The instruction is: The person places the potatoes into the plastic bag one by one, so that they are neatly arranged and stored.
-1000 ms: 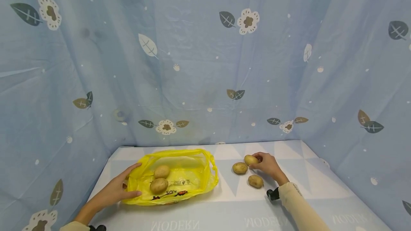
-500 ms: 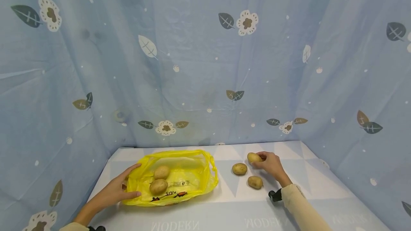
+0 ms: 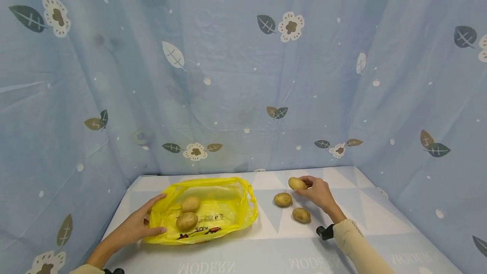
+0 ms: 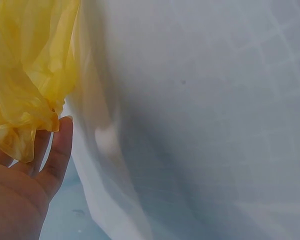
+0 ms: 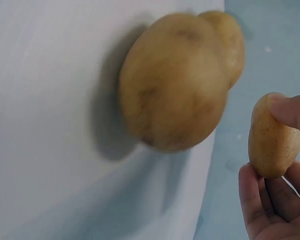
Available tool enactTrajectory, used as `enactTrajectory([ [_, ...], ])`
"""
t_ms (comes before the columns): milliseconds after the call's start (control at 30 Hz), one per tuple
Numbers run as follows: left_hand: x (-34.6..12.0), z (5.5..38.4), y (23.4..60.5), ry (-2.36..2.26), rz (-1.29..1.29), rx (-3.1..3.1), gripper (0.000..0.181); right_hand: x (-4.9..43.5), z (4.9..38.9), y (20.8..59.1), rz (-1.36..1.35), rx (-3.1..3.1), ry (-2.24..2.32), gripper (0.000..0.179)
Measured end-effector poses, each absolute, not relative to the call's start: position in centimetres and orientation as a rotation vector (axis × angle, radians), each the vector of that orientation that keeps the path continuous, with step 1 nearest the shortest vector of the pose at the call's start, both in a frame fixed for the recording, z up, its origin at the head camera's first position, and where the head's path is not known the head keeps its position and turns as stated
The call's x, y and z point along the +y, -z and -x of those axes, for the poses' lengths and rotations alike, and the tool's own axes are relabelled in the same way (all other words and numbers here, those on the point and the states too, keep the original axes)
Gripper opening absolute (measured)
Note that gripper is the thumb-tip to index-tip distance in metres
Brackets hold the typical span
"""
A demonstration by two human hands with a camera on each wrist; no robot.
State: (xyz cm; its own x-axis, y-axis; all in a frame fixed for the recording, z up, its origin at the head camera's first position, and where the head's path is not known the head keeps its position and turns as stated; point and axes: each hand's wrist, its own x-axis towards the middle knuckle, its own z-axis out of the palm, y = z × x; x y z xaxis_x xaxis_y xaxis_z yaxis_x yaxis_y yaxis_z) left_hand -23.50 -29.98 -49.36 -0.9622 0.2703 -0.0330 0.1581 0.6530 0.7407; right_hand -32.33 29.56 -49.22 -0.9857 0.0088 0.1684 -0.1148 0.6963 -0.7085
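A thin yellow plastic bag (image 3: 224,219) lies on the table with its mouth spread. Two potatoes (image 3: 187,221) rest inside it. At the bag's left end is my left hand (image 3: 133,225), thumb and index finger stretched wide along the rim; the left wrist view has its other fingers against the crumpled yellow plastic (image 4: 35,95). My right hand (image 3: 318,193) pinches a potato (image 5: 270,140) between thumb and fingers, toward the back of the table. Two more potatoes lie just in front: one left (image 3: 283,199), one nearer me (image 3: 301,215).
The table (image 3: 262,257) wears a white and pale blue cloth with printed lettering. A blue curtain (image 3: 228,96) with leaf and flower prints hangs behind it and along both sides. Each wrist carries a small black device (image 3: 324,232).
My right hand has raised its potato slightly from beside the other two, shifting right and then back left. The left hand and the bag have stayed in place.
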Motion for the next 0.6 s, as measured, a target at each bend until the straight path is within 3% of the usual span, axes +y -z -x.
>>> enactTrajectory([
  [600,-29.9,23.5,49.4,-1.200,-0.346,2.734,0.099,26.1,31.4,47.1,-0.239,-2.670,-1.282,0.051],
])
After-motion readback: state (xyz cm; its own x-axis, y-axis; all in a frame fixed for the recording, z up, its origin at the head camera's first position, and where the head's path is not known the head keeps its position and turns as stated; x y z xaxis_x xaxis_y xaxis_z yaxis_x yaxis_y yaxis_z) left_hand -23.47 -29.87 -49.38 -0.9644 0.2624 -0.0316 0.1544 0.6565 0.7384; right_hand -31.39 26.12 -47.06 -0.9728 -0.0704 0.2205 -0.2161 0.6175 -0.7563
